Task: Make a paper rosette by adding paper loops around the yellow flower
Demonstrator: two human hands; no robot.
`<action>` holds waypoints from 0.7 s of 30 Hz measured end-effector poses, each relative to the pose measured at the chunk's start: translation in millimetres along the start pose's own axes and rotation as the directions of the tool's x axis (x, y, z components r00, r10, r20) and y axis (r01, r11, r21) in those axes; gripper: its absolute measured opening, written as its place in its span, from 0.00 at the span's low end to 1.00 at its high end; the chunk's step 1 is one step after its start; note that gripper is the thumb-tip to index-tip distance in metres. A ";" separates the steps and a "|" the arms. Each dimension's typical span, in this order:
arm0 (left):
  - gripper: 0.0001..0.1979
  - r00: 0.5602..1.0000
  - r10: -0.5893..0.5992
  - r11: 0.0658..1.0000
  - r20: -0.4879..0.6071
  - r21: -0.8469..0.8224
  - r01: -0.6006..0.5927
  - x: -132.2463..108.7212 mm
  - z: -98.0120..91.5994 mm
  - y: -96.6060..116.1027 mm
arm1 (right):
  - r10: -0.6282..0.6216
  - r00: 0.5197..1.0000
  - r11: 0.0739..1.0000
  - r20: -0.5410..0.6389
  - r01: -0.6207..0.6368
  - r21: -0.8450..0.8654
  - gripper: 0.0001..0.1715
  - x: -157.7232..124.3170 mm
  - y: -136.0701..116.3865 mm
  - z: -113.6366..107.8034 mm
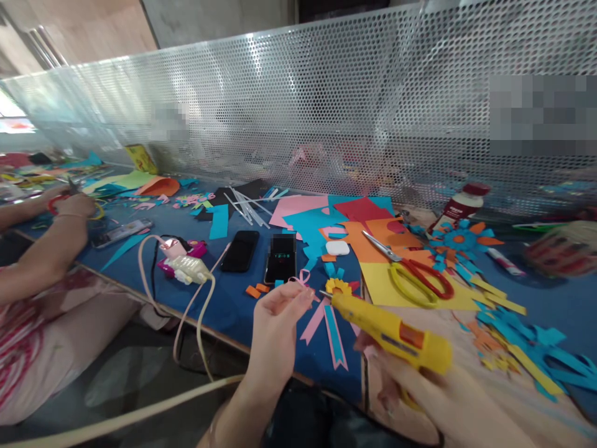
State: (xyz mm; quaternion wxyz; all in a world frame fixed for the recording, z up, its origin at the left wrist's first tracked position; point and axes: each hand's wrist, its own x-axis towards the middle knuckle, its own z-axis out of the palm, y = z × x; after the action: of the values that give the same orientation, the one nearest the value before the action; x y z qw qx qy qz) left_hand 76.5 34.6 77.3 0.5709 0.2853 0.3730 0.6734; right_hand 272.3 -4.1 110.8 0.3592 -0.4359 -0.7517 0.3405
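Note:
My right hand (410, 379) grips a yellow glue gun (392, 330) with its nozzle pointing left toward a small pink paper ribbon loop (303, 278). My left hand (280, 323) pinches that loop between its fingertips, just above the blue table (233, 298). Below the nozzle lies a yellow paper flower with pink and blue ribbon tails (333, 320).
Red-and-yellow scissors (415, 274) lie on yellow and orange paper. Two phones (261, 254), a white earbud case (337, 247), a power strip with cords (186, 267), a glue bottle (461, 202) and paper scraps cover the table. A perforated metal screen (326, 106) stands behind. Another person's arm (51, 242) works at left.

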 end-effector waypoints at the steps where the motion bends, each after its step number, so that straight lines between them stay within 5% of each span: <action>1: 0.08 1.000 0.004 1.000 -0.012 -0.007 -0.004 -0.4 -0.7 2.4 | 0.030 0.999 1.000 0.015 -0.030 0.002 0.14 -0.3 -1.8 -2.6; 4: 0.08 0.997 0.005 0.999 -0.071 -0.046 -0.008 -1.3 -5.7 9.6 | 0.248 0.965 0.965 0.084 -0.253 0.064 0.11 7.3 -5.0 -7.3; 7: 0.09 0.991 0.025 0.993 -0.128 -0.114 -0.040 -3.5 -13.2 16.4 | 0.487 0.849 0.824 0.205 -0.524 0.214 0.11 35.4 -3.4 -4.4; 9: 0.10 0.988 0.059 0.986 -0.146 -0.145 -0.080 -5.3 -18.3 20.7 | 0.523 0.820 0.774 0.233 -0.572 0.272 0.13 61.0 -2.6 -0.2; 14: 0.10 0.967 0.103 0.980 -0.232 -0.142 -0.138 -3.1 -29.4 26.9 | 0.377 0.905 0.824 0.197 -0.425 0.375 0.13 104.5 -13.3 5.2; 21: 0.08 0.975 0.093 0.984 -0.204 -0.129 -0.121 13.2 -34.9 19.6 | 0.209 0.957 0.916 0.201 -0.263 0.301 0.14 103.9 -38.9 2.7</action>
State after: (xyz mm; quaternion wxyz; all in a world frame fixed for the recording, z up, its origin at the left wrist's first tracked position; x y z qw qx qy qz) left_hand 34.9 40.0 73.4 0.5127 0.1962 0.3635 0.7527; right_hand 216.5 73.8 166.8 0.3189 -0.4288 -0.6540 0.5354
